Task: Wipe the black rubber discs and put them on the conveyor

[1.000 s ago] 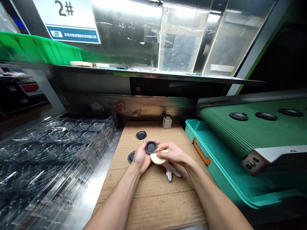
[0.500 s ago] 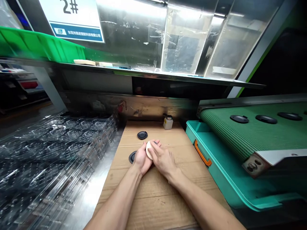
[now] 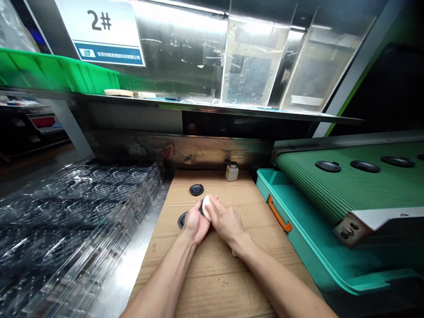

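Note:
Low over the cardboard, my left hand (image 3: 194,224) is cupped around a black round part (image 3: 201,206), of which only a dark edge shows. My right hand (image 3: 228,221) presses a white pad (image 3: 206,206) against that part with its fingers. Two more black discs lie close by on the board: a disc with a small tab (image 3: 196,190) beyond my hands, and another disc (image 3: 182,219) partly hidden by my left hand.
A small bottle (image 3: 232,172) stands at the cardboard's (image 3: 225,287) far end. Clear plastic trays (image 3: 82,212) are stacked on the left. On the right, a teal bin (image 3: 308,247) sits below a green conveyor belt (image 3: 357,190) carrying several black discs (image 3: 365,166). A metal shelf (image 3: 212,105) crosses above.
The white pad has shifted slightly on the black part, whose dark left edge now shows. My hands stay in nearly the same place; the camera view has tilted slightly.

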A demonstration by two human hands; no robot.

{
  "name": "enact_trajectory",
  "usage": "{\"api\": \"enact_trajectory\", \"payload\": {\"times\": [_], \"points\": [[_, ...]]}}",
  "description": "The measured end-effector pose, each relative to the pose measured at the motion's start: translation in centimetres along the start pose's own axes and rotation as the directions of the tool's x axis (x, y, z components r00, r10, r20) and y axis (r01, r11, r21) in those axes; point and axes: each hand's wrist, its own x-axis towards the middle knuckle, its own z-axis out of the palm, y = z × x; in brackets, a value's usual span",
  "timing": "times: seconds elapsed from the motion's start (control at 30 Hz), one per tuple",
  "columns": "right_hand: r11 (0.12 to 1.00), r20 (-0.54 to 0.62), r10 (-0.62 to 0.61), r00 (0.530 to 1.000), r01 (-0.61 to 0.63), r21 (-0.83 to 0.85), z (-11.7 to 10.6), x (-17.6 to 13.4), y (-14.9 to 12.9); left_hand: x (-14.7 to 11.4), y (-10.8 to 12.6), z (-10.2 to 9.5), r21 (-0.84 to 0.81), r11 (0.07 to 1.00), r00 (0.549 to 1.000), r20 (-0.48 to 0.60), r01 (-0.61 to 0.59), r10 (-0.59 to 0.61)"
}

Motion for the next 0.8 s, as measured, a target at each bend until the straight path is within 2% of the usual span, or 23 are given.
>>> {"api": "enact_trajectory", "payload": {"times": [0.07, 0.17, 0.27, 0.43, 0.5, 0.63, 0.7, 0.77, 0.8], "points": [[0.999, 0.001, -0.012, 1.0, 0.011, 0.046, -0.1, 0.3, 0.6, -0.1, 0.1, 0.0, 0.007, 1.0, 1.0, 0.004, -0.001, 0.001], [0.985, -0.119, 0.126, 0.985, -0.11, 0.134, -0.8, 1.4, 2.6, -0.2, 0.3, -0.1, 0.005, 1.0, 1.0, 0.004, -0.006, 0.006], [0.97, -0.21, 0.177, 0.962, -0.134, 0.201, -1.2, 2.3, 4.9, -0.3, 0.7, -0.3, -0.005, 1.0, 1.0, 0.005, 0.014, -0.014], [0.966, -0.063, 0.258, 0.964, -0.255, 0.05, -0.1, 2.3, 6.7, -0.4, 1.4, -0.3, -0.072, 0.996, 0.999, 0.005, 0.046, -0.045], [0.968, -0.03, 0.251, 0.968, -0.251, -0.011, 0.3, 2.3, 6.8, -0.6, 1.6, -0.2, -0.098, 0.994, 0.998, 0.027, 0.056, -0.054], [0.972, -0.035, 0.225, 0.974, -0.226, -0.055, 0.7, 2.3, 7.0, -0.9, 1.8, 0.3, -0.076, 0.996, 0.997, 0.063, 0.045, -0.041], [0.974, -0.029, 0.217, 0.976, -0.219, -0.057, 0.7, 2.3, 7.1, -1.1, 1.5, 0.7, 0.016, 1.0, 0.999, 0.048, -0.025, 0.024], [0.975, -0.021, 0.212, 0.977, -0.213, -0.056, 0.7, 2.4, 7.2, -1.4, 0.9, 1.1, 0.172, 0.968, 0.984, 0.027, -0.18, 0.179], [0.975, -0.019, 0.212, 0.977, -0.213, -0.056, 0.7, 2.4, 7.2, -1.6, 0.5, 1.3, 0.253, 0.929, 0.962, 0.034, -0.272, 0.272]]}}
